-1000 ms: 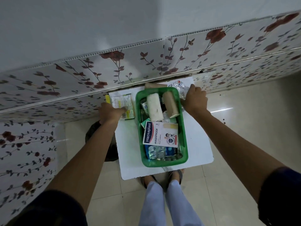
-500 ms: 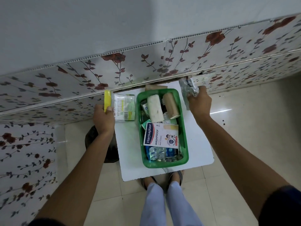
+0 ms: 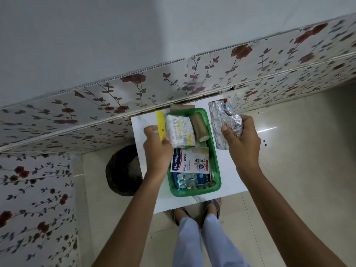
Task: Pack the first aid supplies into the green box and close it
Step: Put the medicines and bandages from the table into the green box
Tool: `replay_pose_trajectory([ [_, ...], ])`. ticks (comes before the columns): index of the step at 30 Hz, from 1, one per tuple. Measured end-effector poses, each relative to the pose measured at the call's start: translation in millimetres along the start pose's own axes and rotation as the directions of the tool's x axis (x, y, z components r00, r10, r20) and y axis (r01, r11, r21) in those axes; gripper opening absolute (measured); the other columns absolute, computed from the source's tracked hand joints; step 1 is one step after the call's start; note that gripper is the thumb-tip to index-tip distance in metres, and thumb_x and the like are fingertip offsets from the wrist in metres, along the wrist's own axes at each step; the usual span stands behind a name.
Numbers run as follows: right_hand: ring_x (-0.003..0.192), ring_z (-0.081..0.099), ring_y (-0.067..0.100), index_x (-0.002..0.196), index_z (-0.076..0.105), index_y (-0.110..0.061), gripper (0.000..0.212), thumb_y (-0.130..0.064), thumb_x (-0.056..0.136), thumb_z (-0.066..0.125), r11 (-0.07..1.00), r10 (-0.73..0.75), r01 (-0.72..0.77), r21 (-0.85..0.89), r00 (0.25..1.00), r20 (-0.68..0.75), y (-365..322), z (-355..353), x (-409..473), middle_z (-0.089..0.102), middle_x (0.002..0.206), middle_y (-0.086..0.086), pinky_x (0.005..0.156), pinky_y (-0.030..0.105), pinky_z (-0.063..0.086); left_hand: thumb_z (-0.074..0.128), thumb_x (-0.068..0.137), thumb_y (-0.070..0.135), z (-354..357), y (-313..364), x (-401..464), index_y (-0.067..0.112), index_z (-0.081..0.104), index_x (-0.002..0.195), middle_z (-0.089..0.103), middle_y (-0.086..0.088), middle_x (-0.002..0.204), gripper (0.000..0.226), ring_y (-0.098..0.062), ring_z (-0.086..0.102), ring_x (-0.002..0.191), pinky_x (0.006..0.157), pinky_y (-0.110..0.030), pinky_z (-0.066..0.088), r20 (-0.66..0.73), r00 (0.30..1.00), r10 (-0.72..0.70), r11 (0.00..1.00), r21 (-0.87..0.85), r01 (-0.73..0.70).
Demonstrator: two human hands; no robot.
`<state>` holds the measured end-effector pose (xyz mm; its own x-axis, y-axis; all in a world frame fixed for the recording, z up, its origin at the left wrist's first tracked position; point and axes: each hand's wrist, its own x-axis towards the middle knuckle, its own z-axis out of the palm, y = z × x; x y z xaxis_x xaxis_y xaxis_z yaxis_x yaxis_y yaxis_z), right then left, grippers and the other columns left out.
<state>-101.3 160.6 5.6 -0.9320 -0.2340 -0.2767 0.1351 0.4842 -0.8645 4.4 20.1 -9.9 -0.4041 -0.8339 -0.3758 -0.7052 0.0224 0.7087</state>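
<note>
The green box stands open on a small white table. Inside lie a tan bandage roll, a white Hansaplast carton and blister strips. My left hand grips a clear packet with a yellow header and holds it over the box's far left part. My right hand grips a crinkled silver foil pack, held above the table just right of the box. Another tan roll lies behind the box by the wall.
A floral-patterned wall panel runs right behind the table. A dark round object sits on the tiled floor left of the table. My own legs and sandalled feet stand at the table's near edge.
My left hand lifted the yellow-headed packet off the table and carried it right, over the box. My right hand raised the foil pack and drew it nearer, beside the box.
</note>
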Motion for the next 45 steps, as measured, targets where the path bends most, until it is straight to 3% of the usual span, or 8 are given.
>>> replay_pose_trajectory([
  [7,0.069,0.061,0.017,0.11,0.053,-0.016,0.023,-0.019,0.088,0.059,0.954,-0.107,0.186,-0.235,0.944,0.311,14.1,-23.0,-17.2,0.065,0.086,0.001,0.056,0.019,0.046,0.055,0.087,0.012,6.6,-11.4,-14.5,0.003,0.048,0.125,0.052,-0.017,0.121,0.04,-0.033,0.046,0.115,0.093,-0.04,0.044,0.065,0.954,0.292,0.831,0.478,-0.286],
  [10,0.08,0.061,0.02,0.114,0.059,-0.015,0.028,-0.01,0.087,0.057,0.825,-0.114,0.466,-0.32,0.692,0.713,18.6,-15.2,-24.5,0.069,0.099,0.007,0.065,0.012,0.044,0.051,0.091,0.017,3.4,-18.2,-9.4,0.002,0.056,0.118,0.056,-0.02,0.116,0.031,-0.037,0.046,0.111,0.092,-0.041,0.04,0.093,0.955,0.282,0.798,0.53,-0.288],
  [12,0.096,0.061,0.03,0.119,0.057,-0.015,0.039,-0.006,0.082,0.058,0.702,-0.115,0.63,-0.331,0.56,0.82,25.9,1.3,-31.9,0.066,0.112,0.011,0.079,0.03,0.05,0.048,0.091,0.013,4.3,-21.3,-5.3,0.004,0.06,0.113,0.057,-0.019,0.112,0.026,-0.036,0.046,0.109,0.089,-0.039,0.039,0.093,0.955,0.283,0.8,0.526,-0.289],
  [20,0.101,0.058,0.034,0.115,0.06,-0.009,0.034,-0.003,0.081,0.06,0.724,-0.276,0.529,-0.443,0.81,0.517,19.3,17.2,-8.7,0.066,0.112,0.016,0.081,0.037,0.049,0.066,0.077,0.003,6.0,-33.9,6.4,-0.002,0.069,0.086,0.053,-0.018,0.112,0.011,-0.036,0.046,0.111,0.08,-0.039,0.047,0.134,0.926,0.352,0.685,0.637,-0.353],
  [23,0.101,0.059,0.035,0.113,0.061,-0.007,0.035,0.0,0.079,0.06,0.679,-0.272,0.582,-0.448,0.766,0.583,14.7,29.6,-3.0,0.067,0.112,0.016,0.082,0.04,0.052,0.067,0.078,0.006,11.9,-34.0,12.1,0.0,0.061,0.1,0.048,-0.017,0.118,0.024,-0.033,0.046,0.112,0.083,-0.036,0.048,0.125,0.94,0.317,0.729,0.602,-0.326],
  [27,0.11,0.057,0.038,0.116,0.06,-0.005,0.042,-0.002,0.074,0.062,0.367,-0.301,0.781,-0.506,0.614,0.73,13.7,58.1,-14.0,0.063,0.118,0.02,0.101,0.048,0.045,0.065,0.08,0.006,14.6,-33.4,13.7,0.004,0.045,0.119,0.042,-0.016,0.126,0.044,-0.031,0.049,0.114,0.082,-0.036,0.048,0.032,0.963,0.268,0.884,0.39,-0.259],
  [32,0.136,0.027,0.038,0.141,0.025,-0.003,0.049,-0.012,0.094,0.034,0.229,-0.025,0.728,-0.646,0.668,0.744,9.4,77.4,-24.4,0.023,0.152,0.024,0.107,0.046,0.03,0.057,0.088,0.022,11.4,-39.1,28.2,0.004,0.049,0.126,0.052,-0.016,0.127,0.043,-0.032,0.059,0.104,0.088,-0.038,0.046,0.06,0.991,0.117,0.944,0.303,-0.13],
  [45,0.143,0.013,0.031,0.146,0.012,-0.007,0.055,-0.018,0.096,0.032,0.229,0.016,0.724,-0.651,0.666,0.746,15.1,83.2,-25.4,0.015,0.156,0.017,0.106,0.046,0.032,0.057,0.085,0.012,7.7,-32.3,35.1,0.007,0.048,0.112,0.066,-0.019,0.104,0.029,-0.037,0.062,0.091,0.073,-0.041,0.051,0.263,0.965,0.009,0.898,0.423,-0.124],
])
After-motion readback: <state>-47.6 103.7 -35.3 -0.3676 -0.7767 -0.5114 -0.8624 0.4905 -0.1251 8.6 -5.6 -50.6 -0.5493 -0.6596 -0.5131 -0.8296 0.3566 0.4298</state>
